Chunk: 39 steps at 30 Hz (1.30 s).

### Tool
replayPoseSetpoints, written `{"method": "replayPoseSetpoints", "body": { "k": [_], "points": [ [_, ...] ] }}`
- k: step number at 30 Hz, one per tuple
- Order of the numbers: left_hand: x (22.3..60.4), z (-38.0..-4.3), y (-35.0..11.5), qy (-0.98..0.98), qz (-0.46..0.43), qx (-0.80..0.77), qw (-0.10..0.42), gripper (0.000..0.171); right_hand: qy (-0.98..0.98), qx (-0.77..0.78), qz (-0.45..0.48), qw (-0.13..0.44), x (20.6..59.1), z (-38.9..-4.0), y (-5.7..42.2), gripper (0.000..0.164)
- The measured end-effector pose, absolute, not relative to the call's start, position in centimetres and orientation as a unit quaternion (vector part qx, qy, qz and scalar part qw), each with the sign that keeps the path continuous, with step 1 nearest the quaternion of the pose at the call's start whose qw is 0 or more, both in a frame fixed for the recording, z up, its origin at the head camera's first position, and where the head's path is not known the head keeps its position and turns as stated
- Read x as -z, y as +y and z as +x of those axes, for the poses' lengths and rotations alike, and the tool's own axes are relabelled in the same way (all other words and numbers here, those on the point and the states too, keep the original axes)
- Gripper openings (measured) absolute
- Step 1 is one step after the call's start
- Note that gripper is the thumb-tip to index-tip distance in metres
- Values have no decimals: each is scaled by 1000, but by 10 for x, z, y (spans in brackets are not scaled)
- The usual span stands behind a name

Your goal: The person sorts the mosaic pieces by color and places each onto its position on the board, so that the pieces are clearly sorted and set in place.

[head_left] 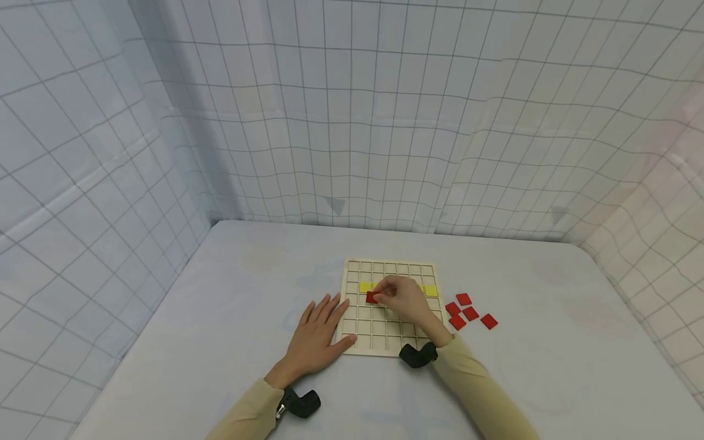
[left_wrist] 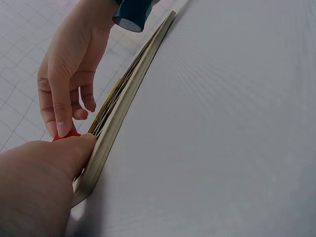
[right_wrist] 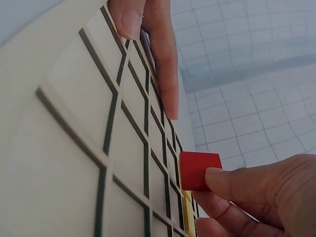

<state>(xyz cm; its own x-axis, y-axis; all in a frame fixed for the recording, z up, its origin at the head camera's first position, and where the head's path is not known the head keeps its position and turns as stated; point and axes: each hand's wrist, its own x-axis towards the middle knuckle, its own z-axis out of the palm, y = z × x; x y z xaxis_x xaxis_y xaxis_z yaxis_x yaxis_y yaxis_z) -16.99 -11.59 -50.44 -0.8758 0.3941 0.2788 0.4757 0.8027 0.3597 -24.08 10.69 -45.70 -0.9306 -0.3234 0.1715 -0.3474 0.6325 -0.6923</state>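
Note:
Between the thumb and fingers of my right hand [head_left: 406, 299] is a small red square tile [right_wrist: 193, 170], pinched at its edge. The tile is held over the left part of a pale grid board [head_left: 379, 346], just in front of a row of yellow tiles [head_left: 431, 291] set in the grid; the right hand hides the middle of that row. My left hand [head_left: 316, 338] lies palm down at the board's left side, fingers straight. Its thumb and a fingertip overlap the board's edge.
Several loose red tiles [head_left: 470, 313] lie scattered on the white table [head_left: 550, 342] to the right of the board. A grid-patterned curtain [head_left: 363, 122] rises behind the table and along both sides.

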Motion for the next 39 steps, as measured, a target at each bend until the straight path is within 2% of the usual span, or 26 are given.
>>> {"method": "replayPoseSetpoints", "body": {
  "k": [22, 39],
  "points": [
    [507, -171, -116, -945, -232, 205, 106, 73, -909, -368, 193, -12, 458, -244, 94, 5],
    [507, -171, -117, -944, -232, 211, 103, 73, -927, -316, 201, 10, 463, -248, 89, 5]
  ]
}}
